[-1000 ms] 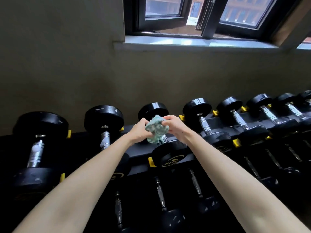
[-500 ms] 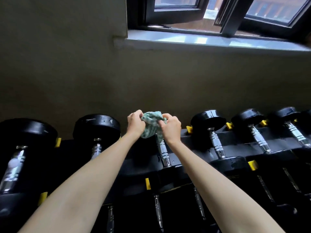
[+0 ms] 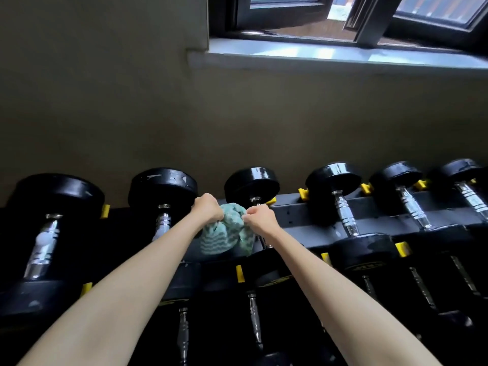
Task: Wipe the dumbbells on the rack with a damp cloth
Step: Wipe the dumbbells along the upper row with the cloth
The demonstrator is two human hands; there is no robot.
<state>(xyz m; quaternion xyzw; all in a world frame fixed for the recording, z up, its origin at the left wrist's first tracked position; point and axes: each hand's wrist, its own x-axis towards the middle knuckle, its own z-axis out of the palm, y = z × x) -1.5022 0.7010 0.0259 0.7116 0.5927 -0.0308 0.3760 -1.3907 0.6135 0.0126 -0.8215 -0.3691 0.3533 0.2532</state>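
A teal and white patterned cloth [image 3: 224, 233] hangs bunched between my two hands over the top tier of the black dumbbell rack [image 3: 295, 215]. My left hand [image 3: 208, 208] grips its upper left edge, and my right hand [image 3: 260, 217] pinches its upper right edge. The cloth covers most of the chrome handle of the middle dumbbell [image 3: 252, 182], whose black far head shows just above my hands. Several more black dumbbells with chrome handles lie in a row on both sides, such as one [image 3: 163, 188] to the left and one [image 3: 340, 196] to the right.
A lower tier of dumbbells [image 3: 253, 320] sits under my forearms. Yellow plastic stops [image 3: 303, 194] mark the cradles. A dark wall rises behind the rack, with a window sill [image 3: 330, 52] and an open window above.
The view has tilted and the rack now sits lower in frame. My hands have dropped from the dumbbell's far head toward its handle, and the cloth now hangs longer beneath them.
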